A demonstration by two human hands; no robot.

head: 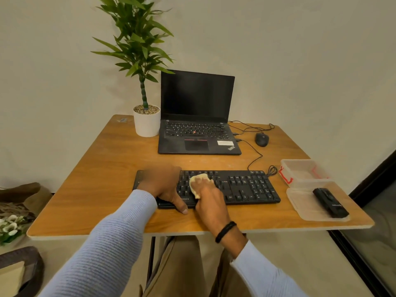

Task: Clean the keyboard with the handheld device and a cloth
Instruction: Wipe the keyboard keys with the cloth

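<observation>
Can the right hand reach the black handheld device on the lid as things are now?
Probably yes. The handheld device lies uncovered on the lid, right of the keyboard, with nothing between. But the right hand holds the cloth.

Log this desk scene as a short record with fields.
left hand: rests on the left part of the keyboard, thumb at its front edge
right hand: holds the cloth against the middle keys
handheld device: lies untouched on a clear lid, right of the keyboard
container: open, behind the lid
laptop: open, screen dark
table: also bears a mouse and a potted plant
</observation>
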